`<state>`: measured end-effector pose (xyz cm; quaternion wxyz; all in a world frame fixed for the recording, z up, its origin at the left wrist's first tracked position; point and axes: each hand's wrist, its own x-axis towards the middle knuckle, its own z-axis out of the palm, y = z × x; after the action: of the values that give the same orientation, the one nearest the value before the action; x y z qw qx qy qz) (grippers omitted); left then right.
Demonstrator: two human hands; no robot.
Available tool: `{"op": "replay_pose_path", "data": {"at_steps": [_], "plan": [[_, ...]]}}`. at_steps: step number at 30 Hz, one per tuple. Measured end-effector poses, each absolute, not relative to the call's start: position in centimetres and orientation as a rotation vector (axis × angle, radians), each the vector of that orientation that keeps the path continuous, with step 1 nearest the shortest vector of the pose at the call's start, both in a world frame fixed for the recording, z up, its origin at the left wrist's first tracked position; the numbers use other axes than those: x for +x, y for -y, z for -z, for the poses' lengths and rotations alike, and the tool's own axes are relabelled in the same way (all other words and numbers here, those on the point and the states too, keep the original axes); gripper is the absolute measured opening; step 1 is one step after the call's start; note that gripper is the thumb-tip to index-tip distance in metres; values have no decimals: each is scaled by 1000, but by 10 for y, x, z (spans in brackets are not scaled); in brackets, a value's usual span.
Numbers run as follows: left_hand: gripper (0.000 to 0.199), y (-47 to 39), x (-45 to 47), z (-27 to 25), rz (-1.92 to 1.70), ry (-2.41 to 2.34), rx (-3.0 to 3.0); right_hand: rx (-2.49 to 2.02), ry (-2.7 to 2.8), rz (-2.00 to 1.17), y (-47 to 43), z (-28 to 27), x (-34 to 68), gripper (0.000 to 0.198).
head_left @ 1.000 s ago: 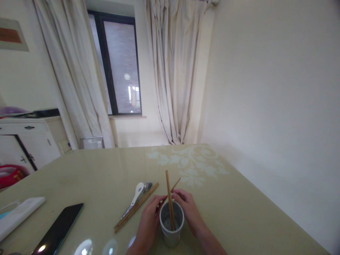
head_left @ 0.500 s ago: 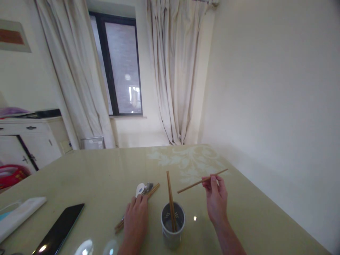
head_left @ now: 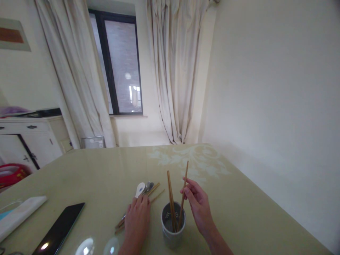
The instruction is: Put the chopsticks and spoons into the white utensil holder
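My right hand (head_left: 196, 202) pinches a wooden chopstick (head_left: 186, 173), held nearly upright with its lower end inside the grey cup (head_left: 172, 241). A pair of chopsticks (head_left: 170, 189) leans in the same cup, which has small holes in its bottom. My left hand (head_left: 138, 216) lies over a bundle on the table, its fingers curled down on loose chopsticks (head_left: 154, 188). Out from under that hand stick a white spoon (head_left: 140, 189) and metal spoons (head_left: 149, 186). One chopstick (head_left: 158, 195) there lies a little apart from the others. The fingertips of the left hand are partly hidden.
The glossy greenish table (head_left: 106, 173) reaches back towards the curtains. A black phone-like slab (head_left: 60, 228) and a white flat box (head_left: 22, 216) lie at the left. A wall (head_left: 278, 124) runs along the table's right side.
My right hand has moved left and turned its chopstick from slanted to upright, lower end now in the cup. Under my left hand, one chopstick has spread away from the bundle.
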<state>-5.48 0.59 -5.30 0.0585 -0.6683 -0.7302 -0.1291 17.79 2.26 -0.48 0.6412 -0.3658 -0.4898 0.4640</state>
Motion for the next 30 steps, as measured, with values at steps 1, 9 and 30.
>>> {"op": "replay_pose_path", "data": {"at_steps": [1, 9, 30], "plan": [[32, -6, -54, 52, 401, 2220, -2047, -858, 1133, -1076, -22, 5, 176, 52], [31, -9, -44, 60, 946, 2132, -2230, -942, 1233, -1177, -24, 10, 165, 49], [43, -3, -18, 39, 2185, 2010, -2304, -993, 1020, -999, -44, 32, 174, 57]]}}
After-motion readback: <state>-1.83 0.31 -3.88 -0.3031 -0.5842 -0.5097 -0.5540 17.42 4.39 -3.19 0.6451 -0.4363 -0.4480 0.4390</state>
